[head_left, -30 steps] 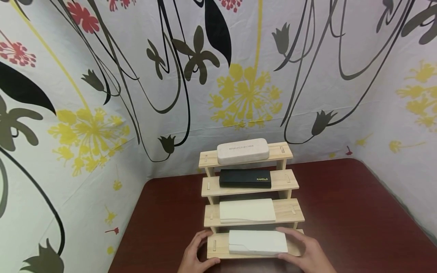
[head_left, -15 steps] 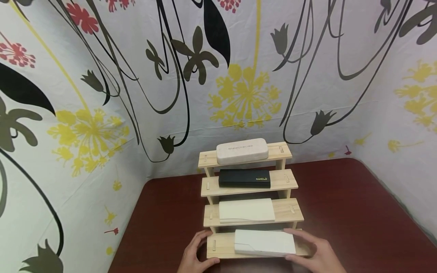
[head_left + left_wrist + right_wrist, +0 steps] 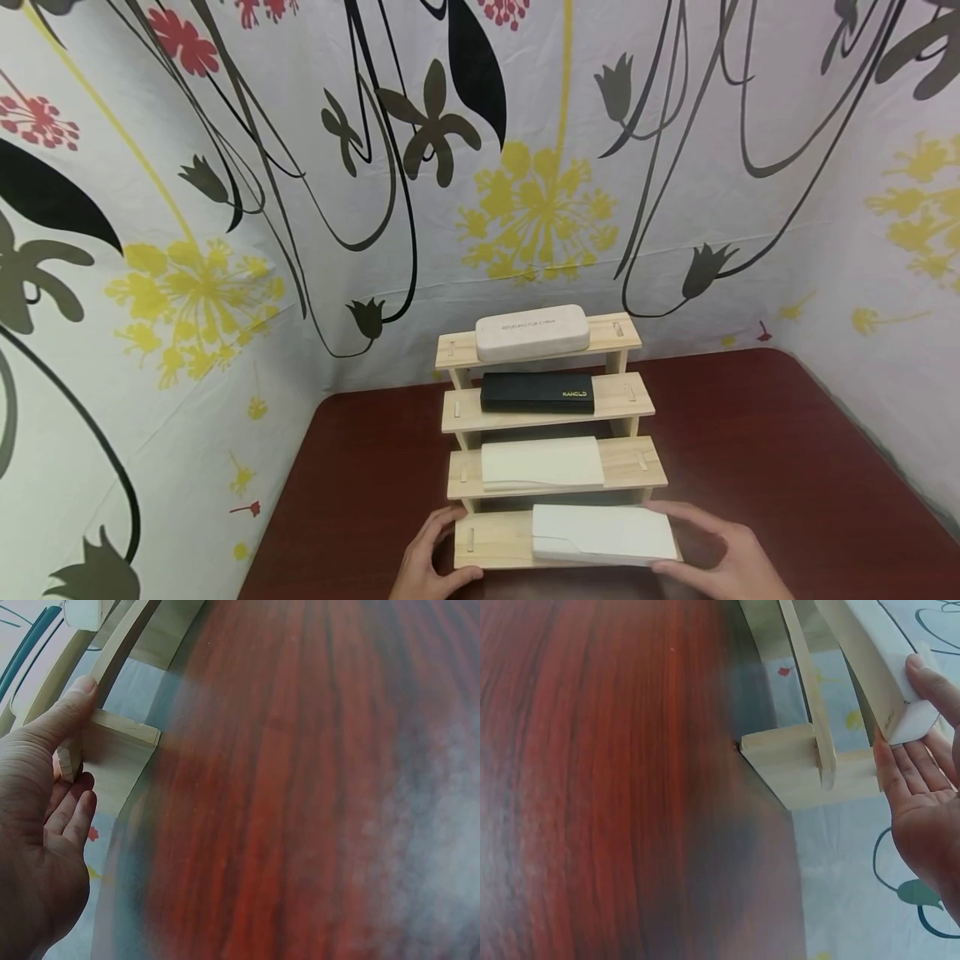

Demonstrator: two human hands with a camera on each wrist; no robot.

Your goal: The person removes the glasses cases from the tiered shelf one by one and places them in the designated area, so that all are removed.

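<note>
Four-tier wooden display stand point(image 3: 637, 467) stands on a dark red table point(image 3: 787, 467), backed by floral-print sheeting point(image 3: 225, 208); each tier bears one case. Top tier: pale rounded glasses case point(image 3: 532, 332); second tier: black case with gold lettering point(image 3: 537, 392); third tier: cream case point(image 3: 542, 463); lowest tier: white case point(image 3: 603, 534), lying flat, set toward the right end, its right end level with or just past the shelf edge.

Right hand point(image 3: 723, 554) grips the right end of the white case; thumb on the near edge, fingers along the far side; the right wrist view shows the thumb tip pressed on the case corner, other fingers straight beneath it.

Left hand point(image 3: 427, 558) holds the left end of the lowest tier; thumb on the front edge, fingers curved round the end; the left wrist view confirms the thumb against the wood.
</note>
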